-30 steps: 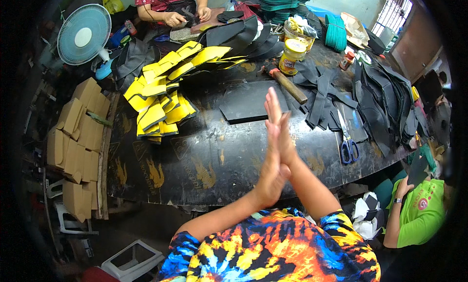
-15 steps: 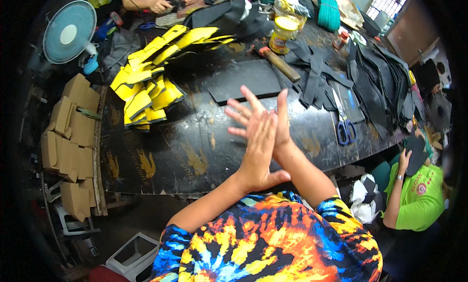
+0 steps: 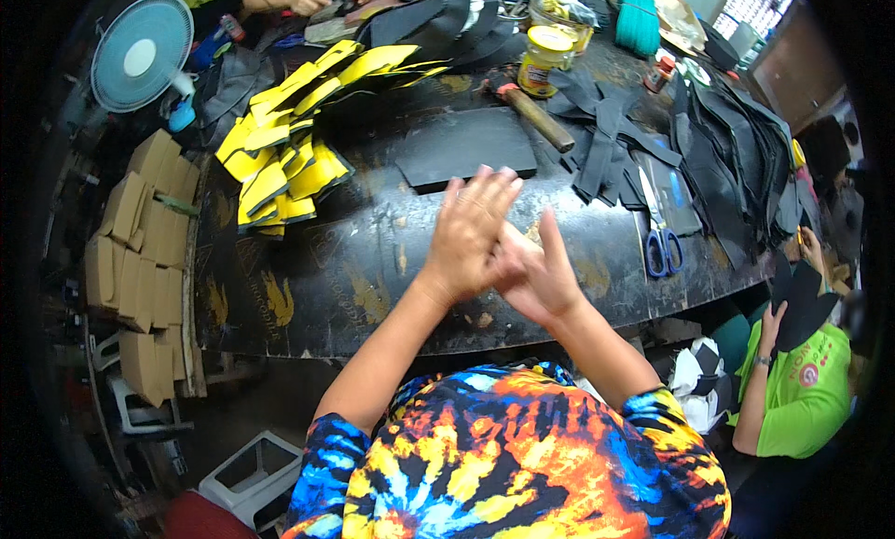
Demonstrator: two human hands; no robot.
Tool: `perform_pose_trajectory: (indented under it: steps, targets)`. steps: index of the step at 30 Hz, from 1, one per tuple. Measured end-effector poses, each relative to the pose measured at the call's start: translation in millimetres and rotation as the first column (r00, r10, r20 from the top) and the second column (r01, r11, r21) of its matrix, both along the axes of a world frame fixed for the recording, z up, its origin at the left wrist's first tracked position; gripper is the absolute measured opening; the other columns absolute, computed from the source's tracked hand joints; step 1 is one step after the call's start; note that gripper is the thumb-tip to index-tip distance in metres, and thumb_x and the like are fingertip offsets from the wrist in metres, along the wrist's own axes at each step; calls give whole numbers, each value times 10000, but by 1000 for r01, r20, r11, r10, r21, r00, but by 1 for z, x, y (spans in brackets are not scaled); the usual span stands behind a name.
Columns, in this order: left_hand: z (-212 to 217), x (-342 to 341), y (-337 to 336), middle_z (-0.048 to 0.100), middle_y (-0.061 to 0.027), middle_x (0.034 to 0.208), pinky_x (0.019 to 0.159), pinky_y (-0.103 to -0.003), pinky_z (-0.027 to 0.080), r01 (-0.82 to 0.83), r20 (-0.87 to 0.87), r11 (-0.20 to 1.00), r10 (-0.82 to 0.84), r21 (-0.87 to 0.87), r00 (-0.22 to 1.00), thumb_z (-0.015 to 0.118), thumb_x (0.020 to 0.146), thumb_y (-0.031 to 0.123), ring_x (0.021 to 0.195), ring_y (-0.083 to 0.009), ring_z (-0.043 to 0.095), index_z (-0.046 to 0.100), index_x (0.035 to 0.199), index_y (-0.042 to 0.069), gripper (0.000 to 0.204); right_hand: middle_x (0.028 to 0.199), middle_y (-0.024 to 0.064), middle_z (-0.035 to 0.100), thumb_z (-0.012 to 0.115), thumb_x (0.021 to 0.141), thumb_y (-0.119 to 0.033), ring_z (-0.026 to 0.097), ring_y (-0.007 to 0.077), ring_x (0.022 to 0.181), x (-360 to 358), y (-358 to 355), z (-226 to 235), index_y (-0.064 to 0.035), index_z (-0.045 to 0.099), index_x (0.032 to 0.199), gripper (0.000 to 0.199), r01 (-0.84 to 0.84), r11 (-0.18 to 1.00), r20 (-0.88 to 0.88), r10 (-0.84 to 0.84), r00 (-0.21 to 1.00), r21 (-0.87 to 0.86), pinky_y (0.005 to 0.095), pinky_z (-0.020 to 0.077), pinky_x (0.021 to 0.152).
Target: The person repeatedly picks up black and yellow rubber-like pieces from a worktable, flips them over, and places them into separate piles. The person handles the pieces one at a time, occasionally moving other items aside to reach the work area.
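Observation:
My left hand [image 3: 466, 236] lies flat over the fingers of my right hand [image 3: 543, 280], with its own fingers stretched out. The right palm shows and its thumb points up, spread away; most of the other right fingers are hidden under the left hand. Neither hand holds a thing. Just beyond the fingertips a flat black slab [image 3: 466, 147] rests on the dark table [image 3: 326, 306]. A hammer [image 3: 536, 119] with a wooden handle lies to the right of the slab. Farther right are scissors [image 3: 660, 236] with blue handles.
Yellow-and-black cut pieces [image 3: 289, 161] form a curved pile at left. Black strips [image 3: 611, 143] and stacked black sheets [image 3: 732, 166] lie at right, near a yellow-lidded jar [image 3: 545, 59]. Cardboard boxes [image 3: 140, 269] and a fan [image 3: 140, 54] stand left. A person in green [image 3: 806, 380] works at right; another's hands [image 3: 312, 0] show at the far side.
My left hand has moved up and left, from in front of the right palm onto the right fingers. My right hand has dropped lower, and its fingers are now mostly covered.

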State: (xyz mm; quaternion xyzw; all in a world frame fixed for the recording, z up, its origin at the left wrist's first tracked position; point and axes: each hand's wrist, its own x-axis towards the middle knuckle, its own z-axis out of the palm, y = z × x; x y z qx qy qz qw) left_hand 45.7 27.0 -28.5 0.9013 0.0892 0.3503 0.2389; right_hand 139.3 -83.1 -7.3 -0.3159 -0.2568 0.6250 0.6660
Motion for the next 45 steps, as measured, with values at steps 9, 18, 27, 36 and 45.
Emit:
perform_pose_trajectory:
  steps: [9, 18, 27, 36, 45]
  targets:
    - [-36, -32, -11, 489, -258, 1433, 1140, -463, 340, -174, 8, 939, 185, -296, 983, 573, 967, 234, 1346, -415, 454, 430, 1446, -14, 558, 1474, 235, 482, 589, 947, -382, 406, 330, 1427, 53, -11, -2, -35, 516, 1422, 592, 257, 956, 965, -193, 178, 144, 441, 257, 1190]
    - [-27, -97, -11, 700, -173, 1128, 848, -370, 550, -190, -35, 838, 201, -511, 979, 653, 908, 64, 949, -310, 708, 678, 1175, 41, 268, 1006, 158, 722, 751, 840, -237, 694, 331, 943, 65, 46, -5, -47, 719, 1052, 287, -153, 984, 995, -94, -41, 87, 406, 542, 836]
    - [38, -168, 68, 571, -169, 1254, 937, -404, 497, -699, 280, 709, 693, -95, 665, 736, 825, 57, 1163, -316, 576, 569, 1270, 8, 478, 1272, 173, 590, 814, 717, -86, 595, 373, 1150, 114, 237, 36, -181, 358, 1514, 923, -47, 906, 798, -394, -456, 421, 425, 500, 962]
    - [108, -87, 187, 463, -200, 1469, 1136, -482, 354, -597, -16, 717, 644, 360, 765, 917, 606, 276, 1361, -390, 435, 427, 1462, 93, 1003, 1006, 105, 644, 655, 670, 74, 601, 337, 972, 101, 268, -4, -130, 647, 1205, 572, 11, 871, 800, -447, -400, 492, 420, 505, 867]
    - [51, -26, 203, 678, -112, 918, 796, -417, 547, -551, -84, 665, 673, 504, 735, 639, 772, 12, 898, -314, 670, 688, 1043, 81, 283, 988, 103, 643, 664, 653, 112, 594, 305, 970, 78, 243, 8, -60, 706, 1108, 488, -75, 827, 797, -558, -232, 557, 373, 488, 874]
